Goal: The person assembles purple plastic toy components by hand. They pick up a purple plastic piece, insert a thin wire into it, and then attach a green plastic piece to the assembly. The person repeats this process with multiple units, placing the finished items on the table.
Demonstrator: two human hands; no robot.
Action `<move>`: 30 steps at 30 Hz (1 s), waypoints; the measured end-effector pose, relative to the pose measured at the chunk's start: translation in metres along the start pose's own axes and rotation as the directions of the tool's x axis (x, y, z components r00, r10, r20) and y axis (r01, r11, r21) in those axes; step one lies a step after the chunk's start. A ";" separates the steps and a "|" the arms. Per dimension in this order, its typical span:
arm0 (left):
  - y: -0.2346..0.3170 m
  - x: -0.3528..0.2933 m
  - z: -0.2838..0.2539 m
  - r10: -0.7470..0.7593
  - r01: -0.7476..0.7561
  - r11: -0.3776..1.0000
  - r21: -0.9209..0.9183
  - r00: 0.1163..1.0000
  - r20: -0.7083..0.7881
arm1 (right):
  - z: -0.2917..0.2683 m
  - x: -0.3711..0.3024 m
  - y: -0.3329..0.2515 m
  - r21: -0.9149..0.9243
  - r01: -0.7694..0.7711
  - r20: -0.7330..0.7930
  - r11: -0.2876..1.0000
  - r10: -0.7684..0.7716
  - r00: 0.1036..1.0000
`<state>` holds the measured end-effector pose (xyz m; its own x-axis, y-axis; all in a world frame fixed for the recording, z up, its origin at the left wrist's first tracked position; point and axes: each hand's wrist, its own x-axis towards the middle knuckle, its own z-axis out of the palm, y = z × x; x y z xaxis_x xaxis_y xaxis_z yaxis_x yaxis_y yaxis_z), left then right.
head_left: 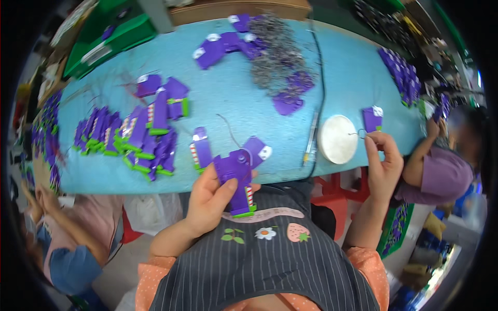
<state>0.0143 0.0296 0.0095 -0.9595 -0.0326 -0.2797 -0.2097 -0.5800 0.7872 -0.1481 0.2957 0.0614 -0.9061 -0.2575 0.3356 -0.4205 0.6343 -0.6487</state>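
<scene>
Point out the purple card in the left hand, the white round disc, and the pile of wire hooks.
Purple card (236, 176), head view: middle of its face.
White round disc (337, 139), head view: centre of its top.
Pile of wire hooks (275, 54), head view: middle of the heap.

purple card packet (236, 179), upright, green-edged; thin wire hook (359, 133)

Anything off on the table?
Nothing damaged or spilled. The purple cards at left lie in loose overlapping rows, and a tangle of wire hooks sprawls over a few cards at the far edge. The left hand holds a card; the right hand pinches a hook.
</scene>
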 end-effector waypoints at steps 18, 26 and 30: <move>0.010 0.011 0.017 -0.018 0.015 1.000 0.017 0.990 0.141 | 0.050 -0.032 -0.049 0.692 -0.136 0.202 0.709 -0.010 0.979; 0.016 -0.003 0.019 0.058 -0.062 0.998 0.027 0.992 0.110 | 0.098 -0.043 -0.068 0.792 -0.408 0.523 0.455 -0.161 0.837; 0.010 -0.004 0.015 0.015 -0.023 0.998 0.052 0.988 0.157 | 0.095 -0.045 -0.057 0.728 -0.582 0.655 0.362 -0.113 0.747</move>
<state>0.0132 0.0363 0.0264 -0.9801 0.0868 -0.1784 -0.1969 -0.5361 0.8208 -0.0881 0.2024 0.0184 -0.6595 -0.7416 -0.1228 0.3421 -0.1506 -0.9275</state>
